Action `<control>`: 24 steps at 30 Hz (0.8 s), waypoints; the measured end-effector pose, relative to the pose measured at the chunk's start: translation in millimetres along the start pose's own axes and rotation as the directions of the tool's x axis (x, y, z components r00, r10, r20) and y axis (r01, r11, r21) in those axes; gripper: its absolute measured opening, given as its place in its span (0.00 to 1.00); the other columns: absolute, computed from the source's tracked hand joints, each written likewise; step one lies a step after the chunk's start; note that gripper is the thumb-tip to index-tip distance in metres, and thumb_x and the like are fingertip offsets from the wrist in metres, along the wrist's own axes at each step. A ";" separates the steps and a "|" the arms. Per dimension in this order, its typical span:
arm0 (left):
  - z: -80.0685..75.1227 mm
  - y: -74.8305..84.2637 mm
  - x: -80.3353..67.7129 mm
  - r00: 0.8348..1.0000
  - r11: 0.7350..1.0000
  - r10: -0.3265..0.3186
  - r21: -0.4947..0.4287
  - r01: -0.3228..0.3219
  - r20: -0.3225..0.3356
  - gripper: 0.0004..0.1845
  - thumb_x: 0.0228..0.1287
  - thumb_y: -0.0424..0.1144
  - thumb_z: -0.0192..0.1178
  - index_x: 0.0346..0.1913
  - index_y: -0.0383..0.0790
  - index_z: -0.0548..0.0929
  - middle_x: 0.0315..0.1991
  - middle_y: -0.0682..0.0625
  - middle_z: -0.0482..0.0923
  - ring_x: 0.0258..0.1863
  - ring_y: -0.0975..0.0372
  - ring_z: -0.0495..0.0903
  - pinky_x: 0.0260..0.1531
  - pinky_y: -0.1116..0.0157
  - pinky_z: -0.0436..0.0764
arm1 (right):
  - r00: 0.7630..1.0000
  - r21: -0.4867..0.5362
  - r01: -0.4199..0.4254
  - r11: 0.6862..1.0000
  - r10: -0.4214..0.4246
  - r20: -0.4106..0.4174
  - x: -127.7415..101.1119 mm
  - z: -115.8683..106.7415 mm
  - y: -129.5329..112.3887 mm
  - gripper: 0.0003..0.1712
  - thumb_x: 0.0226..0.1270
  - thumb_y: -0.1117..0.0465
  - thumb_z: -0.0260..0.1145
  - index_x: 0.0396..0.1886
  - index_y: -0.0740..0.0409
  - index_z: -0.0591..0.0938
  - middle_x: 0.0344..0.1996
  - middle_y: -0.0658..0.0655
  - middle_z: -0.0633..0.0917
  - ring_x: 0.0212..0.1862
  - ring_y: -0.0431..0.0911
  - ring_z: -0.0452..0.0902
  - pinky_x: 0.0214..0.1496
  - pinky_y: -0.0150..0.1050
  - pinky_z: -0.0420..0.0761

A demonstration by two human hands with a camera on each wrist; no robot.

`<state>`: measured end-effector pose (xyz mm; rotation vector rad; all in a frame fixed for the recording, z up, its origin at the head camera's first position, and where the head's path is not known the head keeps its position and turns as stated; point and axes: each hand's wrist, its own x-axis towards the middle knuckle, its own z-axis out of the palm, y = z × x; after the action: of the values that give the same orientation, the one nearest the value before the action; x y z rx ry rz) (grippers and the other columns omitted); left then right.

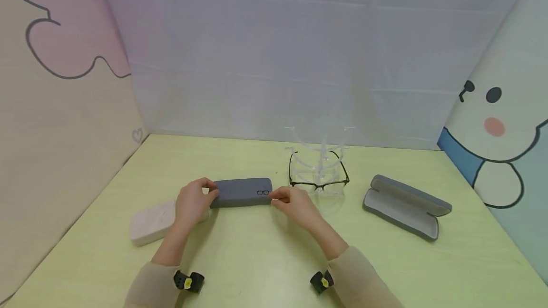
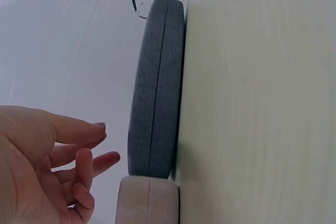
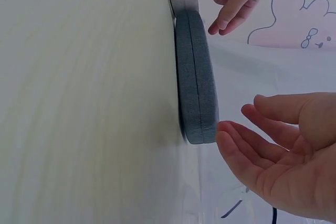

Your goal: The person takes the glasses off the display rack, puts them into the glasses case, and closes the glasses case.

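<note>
A closed dark grey case [image 1: 241, 195] lies mid-counter [image 1: 257, 260]. The left hand's [image 1: 190, 205] fingers, loosely bent and apart, are beside its left end; that hand partly hides a pale case [image 1: 151, 222]. The right hand's [image 1: 297, 205] fingers, also apart, reach the right end; contact cannot be told. Farther, black glasses [image 1: 318, 186] overlap a hard-to-see clear stand [image 1: 321, 158].
</note>
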<state>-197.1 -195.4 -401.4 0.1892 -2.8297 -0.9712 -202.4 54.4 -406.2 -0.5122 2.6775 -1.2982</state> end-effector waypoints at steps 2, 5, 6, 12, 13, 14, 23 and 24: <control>2.5 6.2 0.2 1.000 0.999 0.022 -0.029 -0.021 0.008 0.10 0.57 0.40 0.60 0.40 0.42 0.82 0.38 0.43 0.82 0.12 0.65 0.55 0.11 0.70 0.56 | 1.000 -0.003 0.004 1.000 -0.004 -0.006 -4.4 -3.9 -1.4 0.11 0.63 0.61 0.60 0.43 0.58 0.82 0.38 0.51 0.84 0.40 0.44 0.79 0.39 0.35 0.78; 7.4 15.8 0.2 0.999 0.997 0.043 -0.066 -0.042 0.020 0.10 0.58 0.40 0.59 0.41 0.41 0.82 0.41 0.43 0.82 0.13 0.64 0.60 0.14 0.69 0.59 | 1.000 0.006 -0.008 1.000 0.008 -0.026 -11.1 -9.9 -3.0 0.10 0.62 0.61 0.61 0.41 0.58 0.83 0.36 0.50 0.84 0.38 0.42 0.79 0.37 0.34 0.77; 9.5 18.9 0.4 0.999 0.996 0.046 -0.074 -0.044 0.026 0.10 0.58 0.39 0.59 0.41 0.41 0.82 0.41 0.43 0.82 0.15 0.64 0.63 0.16 0.69 0.61 | 0.999 0.010 -0.017 1.000 0.017 -0.032 -13.4 -12.3 -3.0 0.10 0.62 0.61 0.61 0.41 0.58 0.83 0.36 0.50 0.84 0.37 0.41 0.79 0.37 0.34 0.77; 22.2 38.9 2.2 0.997 0.990 0.067 -0.124 -0.062 0.038 0.09 0.57 0.39 0.60 0.40 0.42 0.83 0.42 0.47 0.82 0.39 0.56 0.79 0.36 0.60 0.74 | 0.991 0.042 -0.081 0.996 0.085 -0.101 -24.7 -30.5 -0.3 0.07 0.61 0.60 0.63 0.38 0.53 0.83 0.32 0.53 0.85 0.31 0.38 0.77 0.34 0.34 0.76; 24.0 42.4 2.4 0.997 0.989 0.071 -0.132 -0.065 0.038 0.09 0.57 0.40 0.60 0.40 0.43 0.83 0.42 0.48 0.82 0.43 0.55 0.78 0.40 0.58 0.73 | 0.989 0.042 -0.087 0.995 0.092 -0.117 -26.2 -33.8 0.4 0.07 0.60 0.60 0.63 0.38 0.53 0.83 0.32 0.53 0.85 0.31 0.38 0.77 0.33 0.34 0.76; 25.7 45.8 2.5 0.997 0.988 0.074 -0.140 -0.067 0.039 0.09 0.57 0.40 0.60 0.40 0.43 0.83 0.42 0.48 0.82 0.45 0.55 0.78 0.42 0.56 0.73 | 0.987 0.041 -0.094 0.995 0.098 -0.129 -27.8 -37.2 0.9 0.07 0.60 0.60 0.63 0.38 0.52 0.83 0.32 0.53 0.85 0.31 0.38 0.77 0.33 0.34 0.76; 39.5 68.2 2.0 0.993 0.975 0.104 -0.204 -0.090 0.058 0.08 0.58 0.41 0.60 0.39 0.44 0.83 0.39 0.51 0.83 0.41 0.57 0.79 0.42 0.57 0.74 | 0.972 -0.019 -0.120 0.993 0.113 -0.208 -41.3 -67.1 11.4 0.09 0.62 0.59 0.61 0.41 0.55 0.82 0.31 0.51 0.84 0.34 0.44 0.80 0.33 0.35 0.75; 40.7 70.2 2.0 0.993 0.973 0.102 -0.213 -0.088 0.057 0.08 0.58 0.42 0.60 0.39 0.44 0.83 0.38 0.51 0.83 0.40 0.58 0.79 0.41 0.57 0.74 | 0.971 -0.025 -0.125 0.992 0.117 -0.210 -42.5 -70.2 12.6 0.09 0.62 0.59 0.61 0.41 0.55 0.82 0.31 0.51 0.84 0.34 0.45 0.80 0.33 0.35 0.76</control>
<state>-211.3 -116.4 -389.6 -0.0036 -2.7393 -1.2662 -183.6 128.5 -373.8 -0.2223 2.8542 -1.3370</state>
